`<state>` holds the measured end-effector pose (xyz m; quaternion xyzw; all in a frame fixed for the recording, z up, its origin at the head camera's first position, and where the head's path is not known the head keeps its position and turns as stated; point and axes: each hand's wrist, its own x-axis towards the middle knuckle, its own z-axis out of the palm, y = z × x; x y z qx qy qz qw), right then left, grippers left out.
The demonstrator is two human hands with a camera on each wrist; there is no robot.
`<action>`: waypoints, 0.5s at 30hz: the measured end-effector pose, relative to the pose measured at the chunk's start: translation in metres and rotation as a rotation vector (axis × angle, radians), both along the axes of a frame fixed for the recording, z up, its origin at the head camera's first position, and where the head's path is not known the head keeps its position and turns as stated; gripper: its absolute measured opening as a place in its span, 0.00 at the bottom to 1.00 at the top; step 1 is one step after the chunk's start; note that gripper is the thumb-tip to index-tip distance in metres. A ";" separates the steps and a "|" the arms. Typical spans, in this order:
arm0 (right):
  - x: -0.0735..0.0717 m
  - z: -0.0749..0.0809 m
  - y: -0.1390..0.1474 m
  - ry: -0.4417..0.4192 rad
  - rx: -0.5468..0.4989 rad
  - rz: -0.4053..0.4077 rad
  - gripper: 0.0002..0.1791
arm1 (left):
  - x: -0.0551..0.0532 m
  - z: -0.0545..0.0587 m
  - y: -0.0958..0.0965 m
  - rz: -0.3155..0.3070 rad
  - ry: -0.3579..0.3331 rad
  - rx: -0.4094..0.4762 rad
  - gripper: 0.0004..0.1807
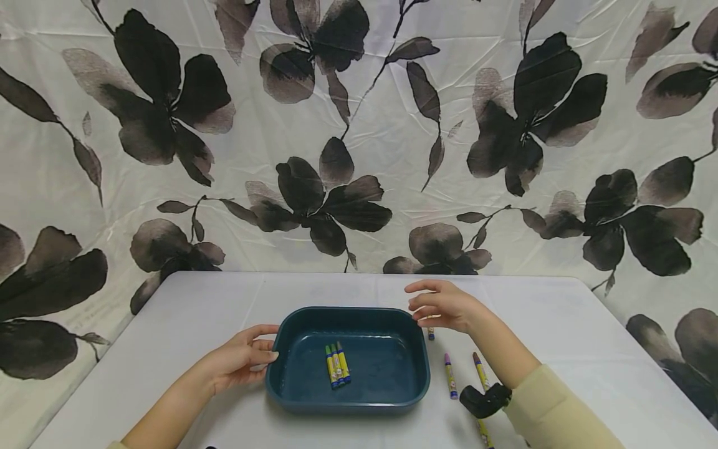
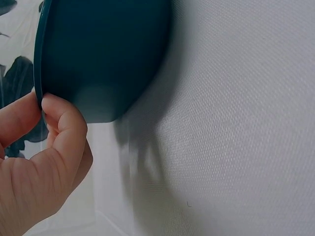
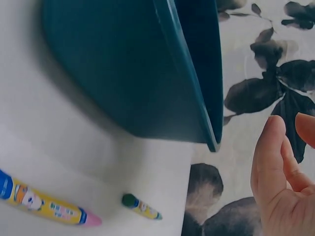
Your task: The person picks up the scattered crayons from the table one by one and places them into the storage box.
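A dark teal rectangular dish [image 1: 348,408] stands on the white table. Inside it, three crayons [image 1: 337,366] with yellow wrappers lie side by side. My left hand [image 1: 245,358] pinches the dish's left rim between thumb and fingers, as the left wrist view shows. Beyond the dish's back right corner, my right hand [image 1: 443,305] hovers with loosely bent fingers apart, holding nothing. In the right wrist view a gap shows between that hand [image 3: 280,182] and the dish rim [image 3: 189,73]. A small green-tipped crayon [image 3: 141,206] lies on the table below it, mostly hidden in the head view.
Right of the dish lie a pink crayon [image 1: 451,376], a brown crayon [image 1: 480,371] and another yellow-wrapped crayon [image 1: 485,434], partly hidden by the right forearm and its black wrist device [image 1: 485,400]. Behind the table [image 1: 224,299] hangs a flower-printed cloth [image 1: 421,156].
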<state>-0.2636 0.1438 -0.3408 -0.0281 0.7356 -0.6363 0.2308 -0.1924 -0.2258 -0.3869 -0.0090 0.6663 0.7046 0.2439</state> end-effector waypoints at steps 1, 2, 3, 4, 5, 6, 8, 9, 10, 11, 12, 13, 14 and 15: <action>0.000 0.000 0.001 0.001 -0.002 -0.001 0.24 | 0.000 0.000 0.000 -0.001 0.000 0.000 0.38; 0.000 0.001 0.003 0.004 -0.005 0.003 0.23 | 0.000 0.000 0.000 0.000 -0.001 -0.001 0.38; 0.000 0.000 0.005 0.005 -0.010 0.006 0.23 | 0.000 0.000 0.000 0.001 -0.002 -0.003 0.38; 0.000 0.000 0.007 0.007 -0.016 0.012 0.23 | 0.000 0.000 0.001 0.003 -0.004 -0.003 0.38; 0.000 0.001 0.009 0.009 -0.033 0.027 0.22 | 0.000 0.000 0.001 0.005 -0.004 -0.004 0.38; 0.001 0.001 0.011 0.010 -0.041 0.036 0.23 | 0.000 0.000 0.001 0.006 -0.005 -0.004 0.38; 0.001 0.002 0.014 0.010 -0.049 0.042 0.23 | 0.001 0.000 0.001 0.020 -0.014 -0.010 0.38; 0.000 0.002 0.016 0.007 -0.047 0.036 0.24 | 0.001 0.000 0.001 0.021 -0.014 -0.008 0.38; 0.000 0.001 0.017 0.007 -0.043 0.031 0.24 | 0.001 0.000 0.001 0.021 -0.014 -0.007 0.38; -0.001 0.001 0.018 0.003 -0.037 0.018 0.24 | 0.001 0.000 0.001 0.022 -0.014 -0.005 0.38; -0.001 0.000 0.019 -0.001 -0.021 -0.004 0.25 | 0.001 0.000 0.001 0.021 -0.014 -0.003 0.38; -0.002 -0.001 0.020 -0.005 -0.014 -0.019 0.24 | 0.001 0.000 0.001 0.022 -0.015 0.000 0.38; -0.003 -0.002 0.022 -0.007 -0.008 -0.026 0.24 | 0.001 0.000 0.001 0.019 -0.013 0.005 0.38; -0.004 -0.003 0.024 -0.012 -0.005 -0.037 0.24 | 0.001 -0.001 0.001 0.015 -0.011 0.009 0.37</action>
